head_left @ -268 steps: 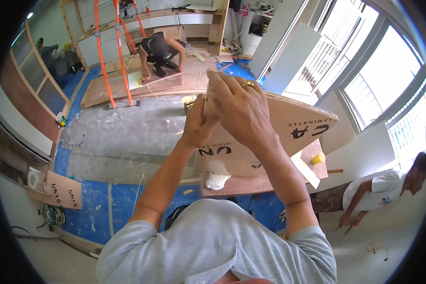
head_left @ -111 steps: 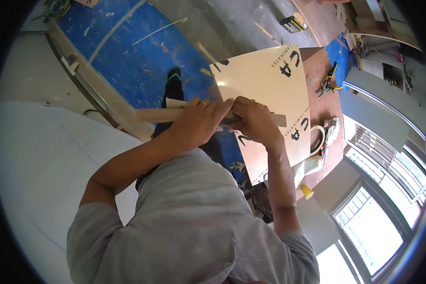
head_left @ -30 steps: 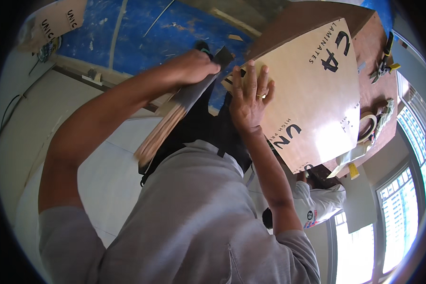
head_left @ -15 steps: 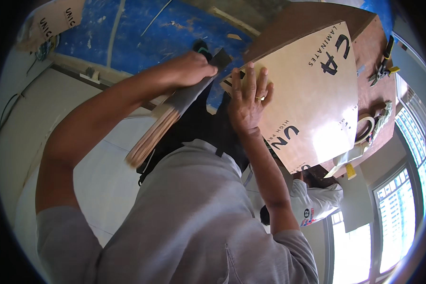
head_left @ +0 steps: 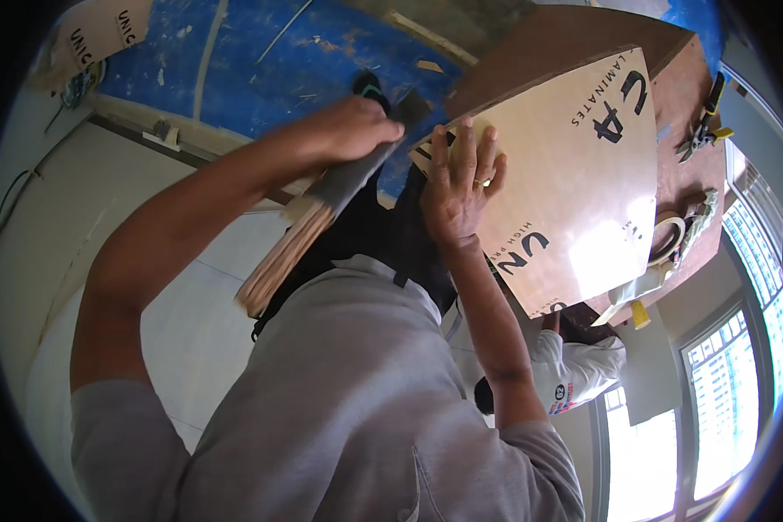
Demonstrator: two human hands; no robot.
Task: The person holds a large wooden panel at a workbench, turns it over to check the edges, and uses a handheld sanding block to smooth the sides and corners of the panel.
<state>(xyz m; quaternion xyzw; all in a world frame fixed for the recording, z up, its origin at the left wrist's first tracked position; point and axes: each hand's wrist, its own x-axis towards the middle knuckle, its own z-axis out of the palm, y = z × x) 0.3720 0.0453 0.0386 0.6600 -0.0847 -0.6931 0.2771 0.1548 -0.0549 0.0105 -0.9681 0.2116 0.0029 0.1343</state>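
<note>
A grey short-sleeved T-shirt point(head_left: 348, 409) fills the lower view, soft knit, lightly creased across the chest. Its sleeves end high on the upper arms, a stitched hem showing at each edge, and both forearms are bare below. On the right hand point(head_left: 458, 187) there's a gold ring point(head_left: 476, 183) on one finger. The left hand point(head_left: 348, 130) wears nothing, no watch or band at either wrist. Dark trousers point(head_left: 370, 235) show just past the shirt's hem.
</note>
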